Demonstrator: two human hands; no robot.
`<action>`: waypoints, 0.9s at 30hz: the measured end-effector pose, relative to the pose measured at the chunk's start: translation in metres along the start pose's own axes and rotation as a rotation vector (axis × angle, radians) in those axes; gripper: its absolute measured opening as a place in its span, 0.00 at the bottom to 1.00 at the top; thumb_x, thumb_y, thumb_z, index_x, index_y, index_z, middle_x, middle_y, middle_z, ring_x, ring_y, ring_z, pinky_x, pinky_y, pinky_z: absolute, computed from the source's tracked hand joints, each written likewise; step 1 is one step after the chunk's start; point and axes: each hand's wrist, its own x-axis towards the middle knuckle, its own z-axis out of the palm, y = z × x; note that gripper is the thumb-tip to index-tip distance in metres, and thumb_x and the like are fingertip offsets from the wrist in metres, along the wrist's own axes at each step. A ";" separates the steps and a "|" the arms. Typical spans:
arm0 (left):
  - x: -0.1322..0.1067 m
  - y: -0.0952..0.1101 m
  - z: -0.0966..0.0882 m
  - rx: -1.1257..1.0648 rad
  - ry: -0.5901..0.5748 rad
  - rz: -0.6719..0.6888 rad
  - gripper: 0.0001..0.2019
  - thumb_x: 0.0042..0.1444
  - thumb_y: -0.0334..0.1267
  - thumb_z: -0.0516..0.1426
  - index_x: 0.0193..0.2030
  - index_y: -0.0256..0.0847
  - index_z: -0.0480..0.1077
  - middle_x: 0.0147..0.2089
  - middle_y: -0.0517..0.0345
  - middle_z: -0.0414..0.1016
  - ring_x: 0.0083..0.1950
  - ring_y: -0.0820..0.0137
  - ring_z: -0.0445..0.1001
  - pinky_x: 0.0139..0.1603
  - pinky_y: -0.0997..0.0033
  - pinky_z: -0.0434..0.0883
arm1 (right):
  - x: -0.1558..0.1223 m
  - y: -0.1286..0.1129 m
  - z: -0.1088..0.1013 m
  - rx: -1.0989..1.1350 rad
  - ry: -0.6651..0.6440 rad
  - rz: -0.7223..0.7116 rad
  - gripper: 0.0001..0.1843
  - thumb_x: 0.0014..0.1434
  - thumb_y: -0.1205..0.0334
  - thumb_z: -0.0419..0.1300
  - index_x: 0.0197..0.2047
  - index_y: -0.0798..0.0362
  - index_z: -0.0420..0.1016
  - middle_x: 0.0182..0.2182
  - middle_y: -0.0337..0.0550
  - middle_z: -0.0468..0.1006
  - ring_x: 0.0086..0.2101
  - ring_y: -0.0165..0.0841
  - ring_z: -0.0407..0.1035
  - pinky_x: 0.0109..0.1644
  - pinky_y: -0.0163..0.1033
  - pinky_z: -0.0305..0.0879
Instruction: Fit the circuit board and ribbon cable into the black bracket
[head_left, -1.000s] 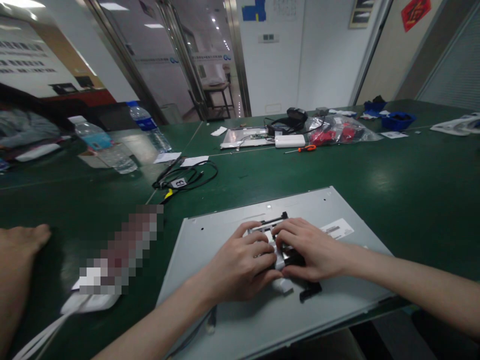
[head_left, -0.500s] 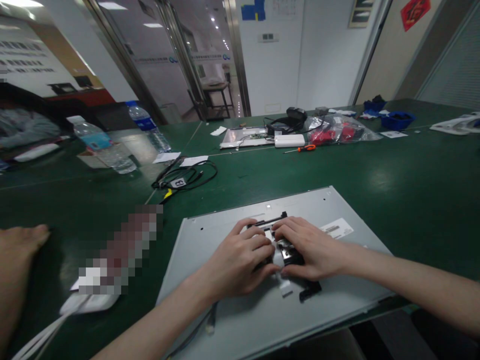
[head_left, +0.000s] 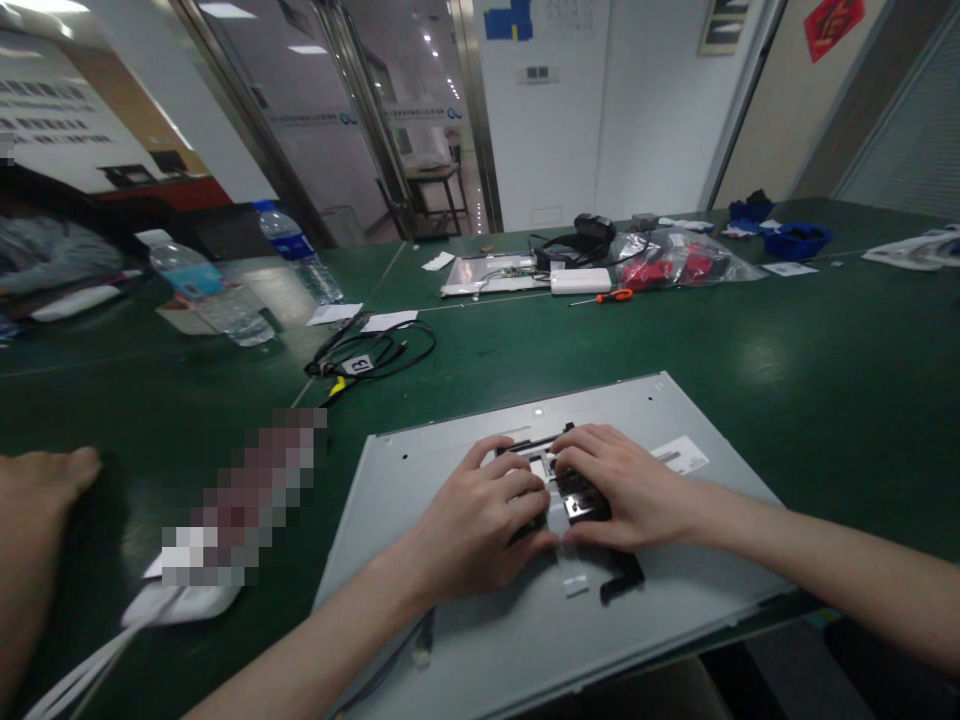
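Note:
A flat grey metal panel (head_left: 465, 620) lies on the green table in front of me. On its middle sits a dark assembly of black plastic and shiny metal (head_left: 581, 500), with a black end piece (head_left: 622, 580) at the near right. My left hand (head_left: 487, 520) curls over the assembly's left side, covering most of it. Closed around the right side is my right hand (head_left: 622, 485), thumb and fingers on its edges. Between the two thumbs a pale flat strip (head_left: 574, 575) runs toward me. A white label (head_left: 682, 455) is stuck on the panel.
Cables (head_left: 375, 355) and a white power strip (head_left: 180, 605) lie left of the panel. Another person's arm (head_left: 37, 520) rests at the far left. Two water bottles (head_left: 206, 285) stand or lean behind. An orange screwdriver (head_left: 615, 296) and a plastic bag (head_left: 690, 258) lie farther back.
My right hand has shifted slightly up, showing a little more of the shiny metal beneath it. My left hand has stayed almost still on the assembly.

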 end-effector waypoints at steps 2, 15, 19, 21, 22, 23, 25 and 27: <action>0.000 0.001 0.000 0.009 0.003 -0.003 0.11 0.64 0.47 0.57 0.42 0.43 0.75 0.38 0.58 0.79 0.45 0.64 0.75 0.63 0.53 0.59 | 0.000 0.000 0.000 0.000 -0.005 0.002 0.26 0.56 0.48 0.66 0.50 0.55 0.66 0.49 0.53 0.72 0.49 0.45 0.64 0.54 0.52 0.62; 0.000 0.002 0.000 -0.013 0.020 -0.022 0.11 0.63 0.47 0.57 0.41 0.43 0.75 0.38 0.57 0.79 0.45 0.64 0.74 0.63 0.52 0.59 | 0.000 0.001 0.001 -0.003 -0.037 0.011 0.26 0.57 0.45 0.66 0.49 0.54 0.66 0.47 0.51 0.72 0.47 0.44 0.65 0.54 0.50 0.62; 0.000 0.001 0.000 -0.023 0.006 -0.029 0.12 0.62 0.47 0.58 0.42 0.42 0.75 0.41 0.56 0.79 0.46 0.63 0.74 0.62 0.52 0.60 | 0.000 0.000 0.001 -0.010 -0.048 0.015 0.25 0.57 0.46 0.65 0.49 0.55 0.66 0.47 0.51 0.72 0.47 0.44 0.65 0.54 0.51 0.62; 0.000 0.000 -0.001 -0.028 0.002 -0.033 0.11 0.61 0.47 0.58 0.42 0.42 0.75 0.41 0.55 0.79 0.46 0.63 0.74 0.61 0.52 0.60 | 0.000 -0.001 0.000 -0.011 -0.049 0.015 0.25 0.57 0.46 0.66 0.49 0.55 0.66 0.47 0.51 0.72 0.47 0.44 0.65 0.54 0.51 0.62; 0.000 0.000 -0.001 -0.031 0.001 -0.034 0.11 0.61 0.47 0.58 0.42 0.42 0.75 0.41 0.55 0.78 0.46 0.62 0.74 0.61 0.52 0.60 | 0.000 -0.001 0.000 -0.010 -0.049 0.015 0.26 0.57 0.46 0.66 0.49 0.55 0.66 0.47 0.51 0.72 0.47 0.44 0.65 0.54 0.51 0.62; 0.000 0.000 -0.001 -0.035 0.000 -0.035 0.11 0.61 0.46 0.58 0.42 0.42 0.74 0.41 0.55 0.78 0.46 0.62 0.74 0.61 0.52 0.60 | 0.000 -0.001 0.000 -0.009 -0.049 0.015 0.26 0.57 0.46 0.66 0.49 0.55 0.66 0.47 0.51 0.72 0.47 0.44 0.65 0.53 0.51 0.62; 0.001 0.001 -0.002 -0.045 -0.006 -0.035 0.10 0.61 0.45 0.58 0.42 0.42 0.74 0.40 0.55 0.78 0.46 0.62 0.74 0.61 0.51 0.61 | 0.000 -0.001 0.000 -0.003 -0.050 0.014 0.26 0.57 0.46 0.66 0.49 0.54 0.66 0.47 0.51 0.73 0.46 0.44 0.65 0.53 0.51 0.62; 0.002 0.002 -0.003 -0.054 -0.008 -0.040 0.10 0.61 0.45 0.59 0.42 0.41 0.73 0.41 0.54 0.78 0.46 0.62 0.74 0.61 0.51 0.61 | -0.001 0.000 0.000 0.005 -0.046 0.014 0.25 0.57 0.46 0.65 0.49 0.54 0.66 0.47 0.51 0.73 0.46 0.44 0.65 0.52 0.51 0.62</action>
